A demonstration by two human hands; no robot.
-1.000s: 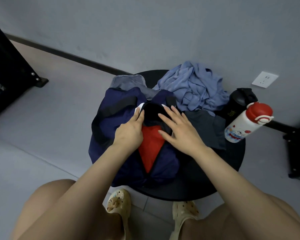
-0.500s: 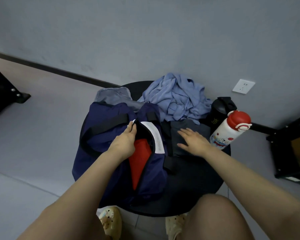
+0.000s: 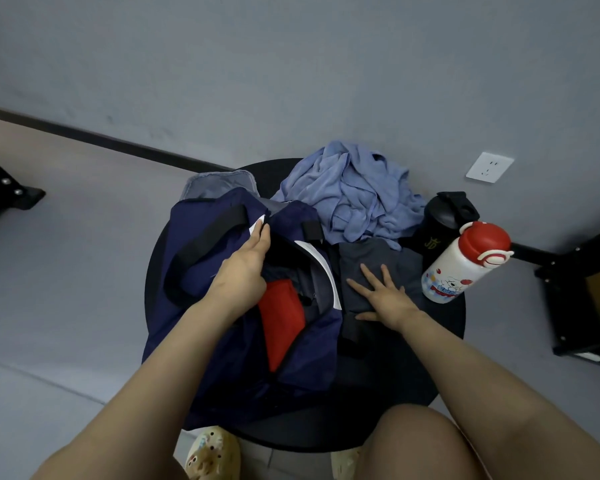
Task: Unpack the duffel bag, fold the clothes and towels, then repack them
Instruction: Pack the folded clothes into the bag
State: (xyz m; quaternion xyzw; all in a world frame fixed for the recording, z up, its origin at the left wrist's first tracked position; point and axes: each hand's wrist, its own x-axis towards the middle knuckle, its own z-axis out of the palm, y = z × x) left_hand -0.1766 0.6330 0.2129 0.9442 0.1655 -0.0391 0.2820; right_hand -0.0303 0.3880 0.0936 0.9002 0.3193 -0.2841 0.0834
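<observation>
Navy duffel bag (image 3: 222, 306) lies open on the table (image 3: 440, 341); left hand (image 3: 243, 268) holds its mouth, while right hand (image 3: 385, 296), now out, presses flat on the folded dark garment (image 3: 371, 261), likely packed next.

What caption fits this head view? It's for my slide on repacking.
Left hand holds the navy duffel bag open while right hand rests flat on folded dark garment.

Navy duffel bag (image 3: 201, 271) (red garment (image 3: 281, 323) inside)
</observation>
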